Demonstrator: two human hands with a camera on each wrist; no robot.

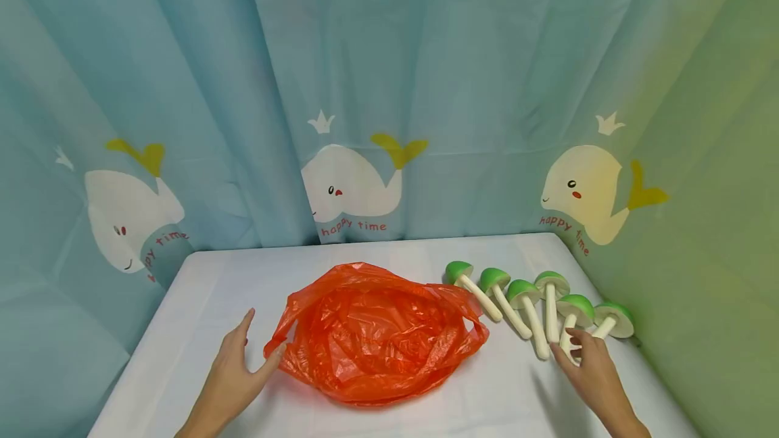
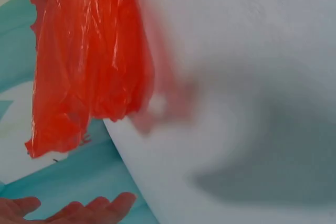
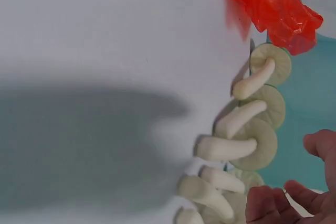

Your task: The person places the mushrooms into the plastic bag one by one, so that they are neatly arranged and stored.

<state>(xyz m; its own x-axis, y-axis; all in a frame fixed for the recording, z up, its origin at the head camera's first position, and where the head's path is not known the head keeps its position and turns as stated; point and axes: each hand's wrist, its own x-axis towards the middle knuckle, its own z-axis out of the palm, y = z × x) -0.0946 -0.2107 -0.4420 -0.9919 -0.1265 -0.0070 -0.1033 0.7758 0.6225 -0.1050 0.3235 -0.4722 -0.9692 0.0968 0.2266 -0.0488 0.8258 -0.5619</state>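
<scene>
A red plastic bag (image 1: 377, 336) lies spread on the table with its mouth open and a handle loop at each side. My left hand (image 1: 234, 374) is beside the bag's left handle, thumb and fingers spread and holding nothing. In the left wrist view, its fingers (image 2: 100, 208) appear apart from the bag (image 2: 92, 51). Several toy mushrooms (image 1: 534, 309) with green caps and white stems lie right of the bag. Over the nearest stems hovers my right hand (image 1: 593, 370), fingers loosely bent. The right wrist view shows its fingers (image 3: 268, 205) in front of the lower mushrooms (image 3: 210, 190), gripping none.
The white table (image 1: 225, 282) has a light blue curtain (image 1: 475, 86) with printed whales behind it. A green-tinted curtain side (image 1: 718, 255) runs close along the table's right edge, near the rightmost mushroom.
</scene>
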